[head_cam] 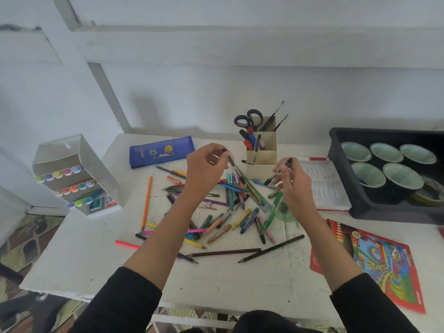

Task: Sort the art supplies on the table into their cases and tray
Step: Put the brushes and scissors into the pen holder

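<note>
- Head view: the loose art supplies (230,212) lie in a tangled heap in the middle of the white table (96,255). They are pens, crayons and pencils in teal, purple, pink, yellow and black. They are too many and too crossed to count.
- The left hand (206,164) is raised over the heap, and its thumb and fingertips pinch the upper end of a slim pen (230,157) with a dark tip.
- The right hand (293,183) is curled round a black marker (278,173), which is tilted with its cap low and to the left.
- At the near edge of the heap lie three long dark pencils (225,252). One orange pencil (146,203) and one pink highlighter (127,245) lie to the left.
- One blue pencil case (161,151) lies flat at the back and shows a basketball picture. Its lettering is too small to read.
- One clear marker case (74,174) stands at the left with three rows of pastel caps.
- One cream desk organiser (262,152) holds one pair of scissors (248,118).
- The black tray (341,195) at the right holds five green-lined cups (386,152) and a tape roll (430,193).
- One red coloured-pencil pack (384,265) lies flat at the right, its print unreadable.
</note>
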`<control>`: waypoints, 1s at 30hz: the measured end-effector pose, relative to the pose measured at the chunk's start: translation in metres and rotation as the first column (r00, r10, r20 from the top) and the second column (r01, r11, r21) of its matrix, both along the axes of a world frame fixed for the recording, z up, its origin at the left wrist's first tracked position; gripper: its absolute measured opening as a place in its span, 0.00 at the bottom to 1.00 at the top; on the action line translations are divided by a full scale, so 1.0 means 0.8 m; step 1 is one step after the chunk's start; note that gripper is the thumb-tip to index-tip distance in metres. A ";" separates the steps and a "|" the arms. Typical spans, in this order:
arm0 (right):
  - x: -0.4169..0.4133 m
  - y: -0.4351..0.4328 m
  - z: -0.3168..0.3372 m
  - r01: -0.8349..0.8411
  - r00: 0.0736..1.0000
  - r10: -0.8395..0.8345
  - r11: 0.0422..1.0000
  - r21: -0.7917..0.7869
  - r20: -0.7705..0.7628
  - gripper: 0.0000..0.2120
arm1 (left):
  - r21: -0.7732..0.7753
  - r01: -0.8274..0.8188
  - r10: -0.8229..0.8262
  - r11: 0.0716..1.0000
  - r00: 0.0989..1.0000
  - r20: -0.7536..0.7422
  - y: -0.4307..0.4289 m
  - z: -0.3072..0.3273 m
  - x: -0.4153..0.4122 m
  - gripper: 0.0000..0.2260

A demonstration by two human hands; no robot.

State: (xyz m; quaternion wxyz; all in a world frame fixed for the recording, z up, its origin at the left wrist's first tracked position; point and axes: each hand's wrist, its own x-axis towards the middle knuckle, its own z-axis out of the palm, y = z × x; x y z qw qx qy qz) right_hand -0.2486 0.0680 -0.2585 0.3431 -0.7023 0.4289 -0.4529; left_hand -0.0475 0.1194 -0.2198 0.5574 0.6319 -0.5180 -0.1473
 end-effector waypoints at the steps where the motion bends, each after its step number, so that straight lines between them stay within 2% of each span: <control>1: -0.002 -0.006 0.004 0.011 1.000 -0.011 1.000 -0.014 0.011 0.08 | -0.018 0.002 -0.002 1.000 1.000 -0.016 -0.007 0.004 -0.003 0.02; 5: 0.000 -0.033 0.013 0.048 0.999 -0.048 0.995 -0.083 0.000 0.07 | -0.085 -0.024 0.018 0.996 0.998 -0.063 -0.036 0.011 -0.016 0.03; 8: 0.004 -0.057 0.015 0.112 0.988 -0.128 0.980 -0.166 -0.088 0.07 | -0.105 -0.046 0.038 0.993 0.996 -0.078 -0.057 0.006 -0.025 0.03; 12: 0.012 -0.086 0.019 0.139 0.967 -0.175 0.972 -0.190 -0.186 0.07 | -0.055 -0.058 0.054 0.997 0.996 -0.075 -0.077 -0.012 -0.033 0.04; 16: 0.024 -0.106 0.030 0.112 0.974 -0.147 0.974 -0.199 -0.171 0.07 | -0.006 -0.060 0.059 0.998 0.994 -0.089 -0.093 -0.037 -0.042 0.04; 19: 0.031 -0.116 0.028 0.057 0.979 -0.096 0.975 -0.215 -0.177 0.07 | 0.078 -0.045 0.043 0.996 0.999 0.028 -0.107 -0.060 -0.044 0.03; 21: 0.035 -0.122 0.019 0.009 0.968 -0.058 0.981 -0.195 -0.246 0.08 | 0.150 -0.056 0.040 0.987 0.993 0.107 -0.113 -0.070 -0.044 0.04; 25: 0.041 -0.125 -0.001 -0.038 0.889 -0.007 0.995 -0.090 -0.457 0.08 | 0.217 -0.125 0.091 0.968 0.983 0.160 -0.115 -0.079 -0.037 0.05; 30: 0.059 -0.121 -0.017 -0.057 0.867 0.056 0.998 0.013 -0.495 0.10 | 0.309 -0.085 0.039 0.947 0.987 0.153 -0.104 -0.081 -0.024 0.08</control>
